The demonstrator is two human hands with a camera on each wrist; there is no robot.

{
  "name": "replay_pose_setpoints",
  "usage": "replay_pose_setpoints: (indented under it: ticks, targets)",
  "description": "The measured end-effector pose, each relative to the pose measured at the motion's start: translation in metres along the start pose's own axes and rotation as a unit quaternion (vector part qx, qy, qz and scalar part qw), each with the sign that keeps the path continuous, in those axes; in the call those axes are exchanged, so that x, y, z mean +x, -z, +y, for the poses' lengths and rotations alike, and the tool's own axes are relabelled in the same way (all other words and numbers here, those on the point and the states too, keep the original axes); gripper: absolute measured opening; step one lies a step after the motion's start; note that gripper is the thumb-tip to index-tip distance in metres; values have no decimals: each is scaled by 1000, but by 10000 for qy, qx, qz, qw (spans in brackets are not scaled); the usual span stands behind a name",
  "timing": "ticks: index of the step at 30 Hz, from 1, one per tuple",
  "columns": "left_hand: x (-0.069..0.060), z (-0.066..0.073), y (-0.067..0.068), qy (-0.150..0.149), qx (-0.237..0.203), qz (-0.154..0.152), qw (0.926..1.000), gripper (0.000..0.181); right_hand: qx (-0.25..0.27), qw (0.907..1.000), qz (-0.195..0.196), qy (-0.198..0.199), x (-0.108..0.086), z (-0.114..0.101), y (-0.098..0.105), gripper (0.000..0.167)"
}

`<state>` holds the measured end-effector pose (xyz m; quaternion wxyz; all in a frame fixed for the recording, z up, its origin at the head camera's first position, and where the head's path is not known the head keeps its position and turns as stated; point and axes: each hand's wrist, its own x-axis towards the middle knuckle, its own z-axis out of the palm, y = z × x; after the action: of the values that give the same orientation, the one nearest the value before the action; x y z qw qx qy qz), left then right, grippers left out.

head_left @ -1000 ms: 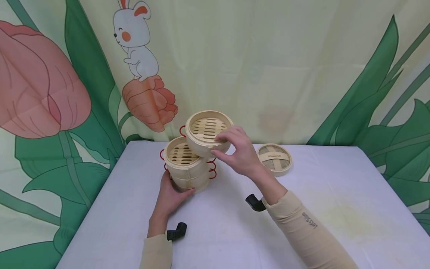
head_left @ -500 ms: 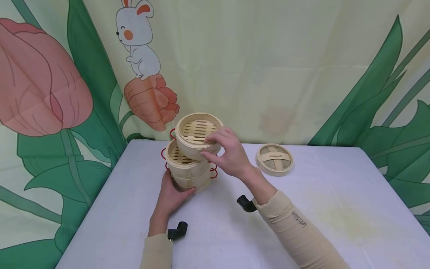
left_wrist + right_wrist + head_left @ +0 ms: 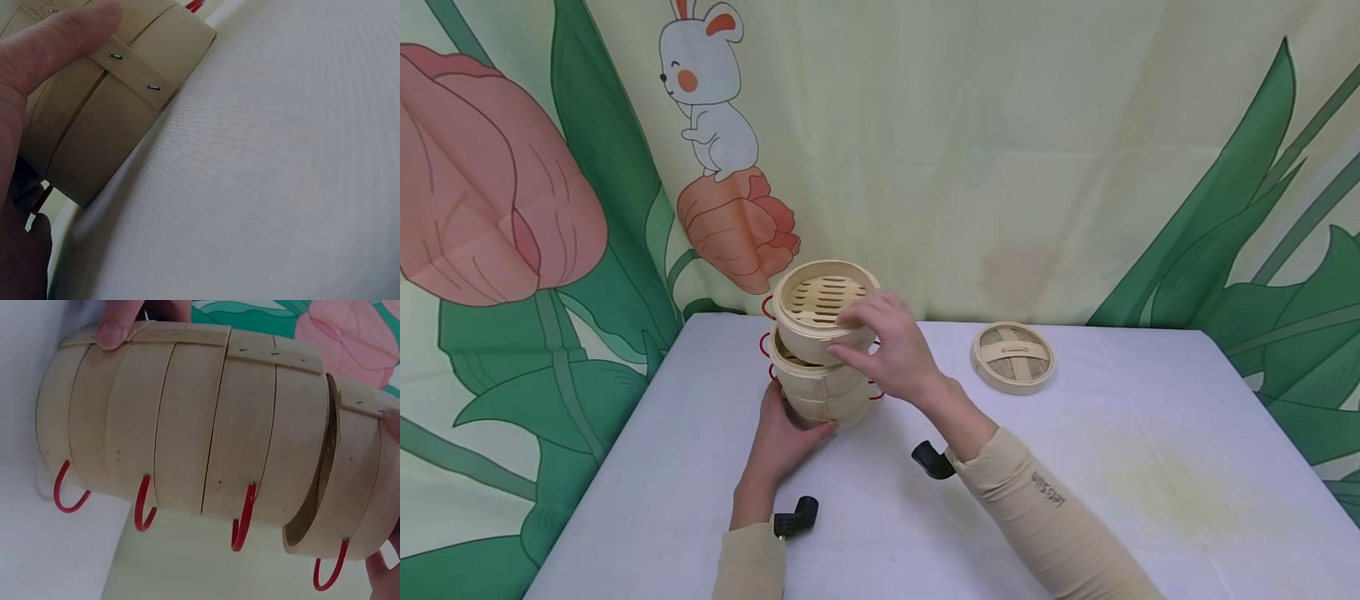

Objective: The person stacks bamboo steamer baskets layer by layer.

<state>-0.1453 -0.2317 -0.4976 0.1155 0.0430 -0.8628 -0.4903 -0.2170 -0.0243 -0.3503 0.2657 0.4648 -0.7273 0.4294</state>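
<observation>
A stack of bamboo steamer baskets with red side loops stands at the table's back left. My left hand curls round its lower part, thumb across the front. In the left wrist view that thumb lies on the wooden wall. My right hand pinches the near right rim of another slatted basket, tilted over the top of the stack. The right wrist view shows this upper basket touching the stack at one side, with a wedge-shaped gap between them.
A round woven lid lies on the white-covered table, right of the stack. Behind the table hangs a printed curtain. A black device sits at the left wrist, another at the right.
The upper basket has moved left and down with my right hand, from the stack's right side to above its top. My left hand stays round the stack.
</observation>
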Motion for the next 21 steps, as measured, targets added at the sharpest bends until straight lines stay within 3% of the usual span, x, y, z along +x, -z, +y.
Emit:
replay_pose_setpoints:
  ticks: [21]
  targets:
    - [0, 0, 1, -7, 43, -29, 10000, 117, -402, 9991, -100, -76, 2, -15, -14, 28]
